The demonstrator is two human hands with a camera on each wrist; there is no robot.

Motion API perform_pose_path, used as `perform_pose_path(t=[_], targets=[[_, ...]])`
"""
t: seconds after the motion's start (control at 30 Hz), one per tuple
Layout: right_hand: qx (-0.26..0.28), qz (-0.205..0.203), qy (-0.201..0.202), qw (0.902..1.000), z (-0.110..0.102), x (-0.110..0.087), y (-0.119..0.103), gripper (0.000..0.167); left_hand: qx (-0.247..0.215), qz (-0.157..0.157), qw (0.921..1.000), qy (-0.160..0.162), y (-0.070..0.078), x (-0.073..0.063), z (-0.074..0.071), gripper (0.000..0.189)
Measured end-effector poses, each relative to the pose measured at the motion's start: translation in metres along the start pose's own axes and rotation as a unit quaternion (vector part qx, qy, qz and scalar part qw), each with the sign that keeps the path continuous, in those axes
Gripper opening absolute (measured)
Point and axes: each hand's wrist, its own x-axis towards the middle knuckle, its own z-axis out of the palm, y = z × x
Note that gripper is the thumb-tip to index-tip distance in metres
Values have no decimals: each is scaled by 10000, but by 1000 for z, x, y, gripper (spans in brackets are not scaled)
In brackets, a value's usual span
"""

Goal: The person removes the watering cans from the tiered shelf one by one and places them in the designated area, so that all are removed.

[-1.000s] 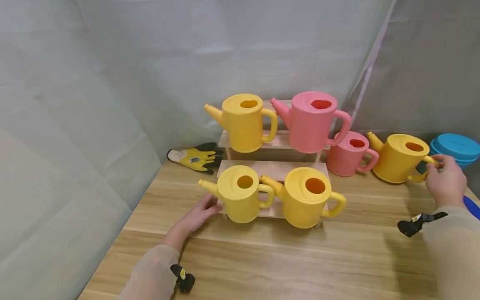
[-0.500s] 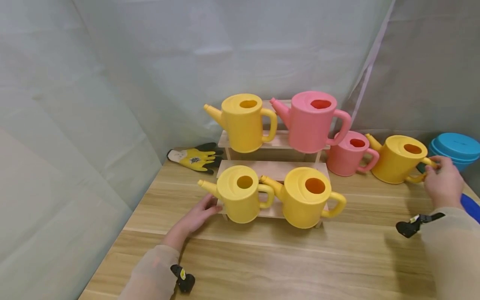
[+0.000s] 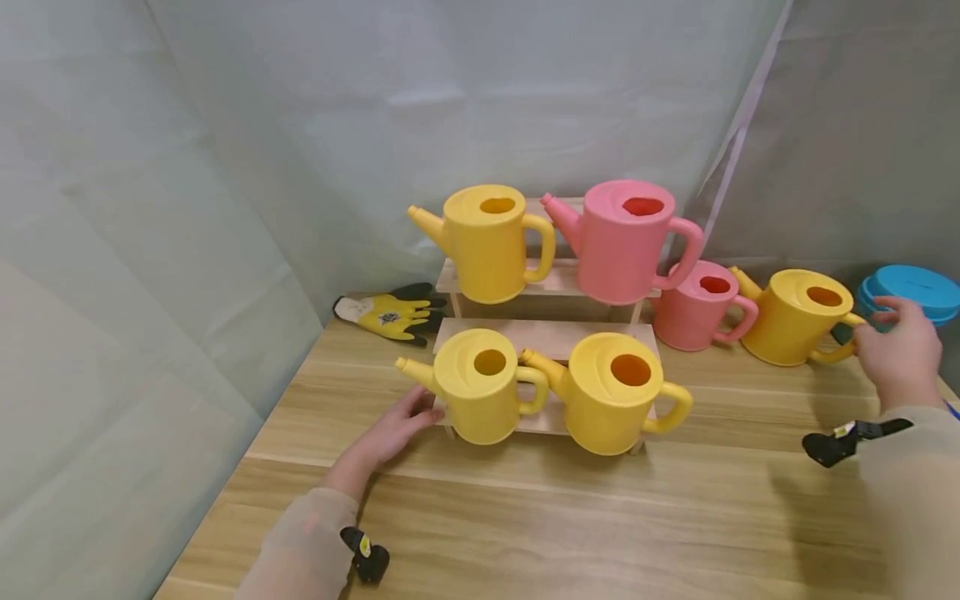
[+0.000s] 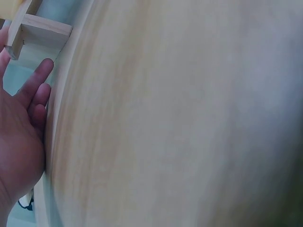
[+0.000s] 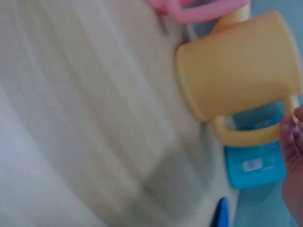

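My left hand (image 3: 390,433) touches the left end of the wooden stepped rack (image 3: 547,337), beside a yellow watering can (image 3: 480,400) on its lowest step. In the left wrist view, that hand's lower fingers reach out fairly straight below the rack's wooden leg. At the right, my right hand (image 3: 900,346) is beside the handle of another yellow watering can (image 3: 795,321), its fingers loosened. In the right wrist view, the fingertips (image 5: 286,125) overlap the upper handle; contact is unclear. This can stands upright on the table beside a pink watering can (image 3: 693,308).
The rack also bears a yellow watering can (image 3: 491,250), a pink one (image 3: 626,246) and a second low yellow one (image 3: 611,400). A yellow-black work glove (image 3: 390,315) lies left of it. A blue lidded container (image 3: 911,292) stands at far right. Fabric walls (image 3: 525,100) enclose the table.
The right-hand yellow can shifted slightly left toward the pink one. My right hand then loosened from its handle and moved slightly right. My left hand stayed at the rack.
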Motion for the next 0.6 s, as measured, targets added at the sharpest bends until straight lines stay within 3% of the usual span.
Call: perform_pose_path(t=[0.27,0.6], targets=[[238,-358,20,9991,-20,0,-46,59,-137,-32,9999,-71,4,-1,0,63],[715,-1392,-820,9843,-22,-19,-103,59,-52,18,9998,-201,39,-16,-4,60]])
